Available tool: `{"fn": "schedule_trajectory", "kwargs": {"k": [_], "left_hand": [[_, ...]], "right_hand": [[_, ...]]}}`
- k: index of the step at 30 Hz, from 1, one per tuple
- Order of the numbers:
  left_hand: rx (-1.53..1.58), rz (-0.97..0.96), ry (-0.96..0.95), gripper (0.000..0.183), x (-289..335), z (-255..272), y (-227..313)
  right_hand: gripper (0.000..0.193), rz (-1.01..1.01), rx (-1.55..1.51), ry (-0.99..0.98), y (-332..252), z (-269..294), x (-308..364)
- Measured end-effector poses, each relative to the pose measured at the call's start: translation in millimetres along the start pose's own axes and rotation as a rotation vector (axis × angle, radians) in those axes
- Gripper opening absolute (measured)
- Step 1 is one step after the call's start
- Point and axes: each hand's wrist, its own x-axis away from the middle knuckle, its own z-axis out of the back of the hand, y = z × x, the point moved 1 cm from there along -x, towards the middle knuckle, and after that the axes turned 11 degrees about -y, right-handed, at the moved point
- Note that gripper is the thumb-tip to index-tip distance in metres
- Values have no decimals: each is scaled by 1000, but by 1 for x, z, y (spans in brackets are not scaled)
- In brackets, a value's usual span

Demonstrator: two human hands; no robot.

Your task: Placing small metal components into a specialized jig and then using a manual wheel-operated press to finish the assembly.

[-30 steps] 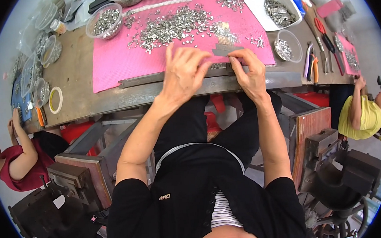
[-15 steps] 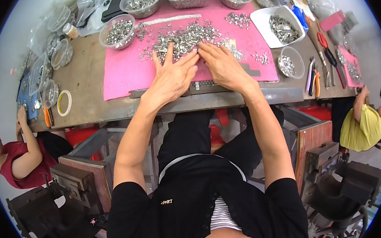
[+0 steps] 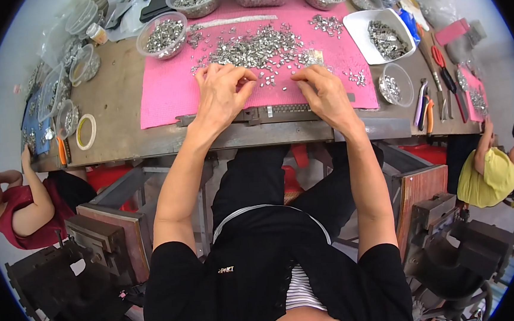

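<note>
Below my wrists, a dark slotted bar (image 3: 292, 108) lies along the near edge of the pink mat (image 3: 166, 98); a nudging wrist could knock it askew. My left hand (image 3: 221, 94) curls, thumb and fingers slightly parted; my right hand (image 3: 325, 91) nearly pinches. Whether either grips anything, I cannot tell. Beyond my fingertips spreads a silver heap of metal pieces (image 3: 255, 47), which brushing knuckles could scatter, before clear tubs (image 3: 265, 1).

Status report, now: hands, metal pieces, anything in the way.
Left hand, right hand curled over pink mat. Metal pieces heaped beyond. A few strays between hands; no blockage seen.
</note>
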Motion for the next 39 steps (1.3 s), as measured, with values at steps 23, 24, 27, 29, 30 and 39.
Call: {"fn": "schedule_trajectory", "kwargs": {"k": [23,24,27,29,30,39], "left_hand": [[-161,-70,27,11,-4,-18,2],[-158,-50,-2,12,-5,-17,2],[-121,-18,-59,12,-7,-17,-3],[-88,-6,-86,11,-9,-17,-6],[-84,-32,-96,10,-10,-16,-7],[-59,-154,-108,10,-17,-19,-12]], "right_hand": [[11,67,137,57,-1,-29,-5],[11,55,133,58,-1,-29,-5],[9,25,135,64,-1,-32,-7],[8,7,142,70,-1,-33,-7],[8,3,148,77,-1,-33,-7],[8,-39,69,125,3,-29,-7]]}}
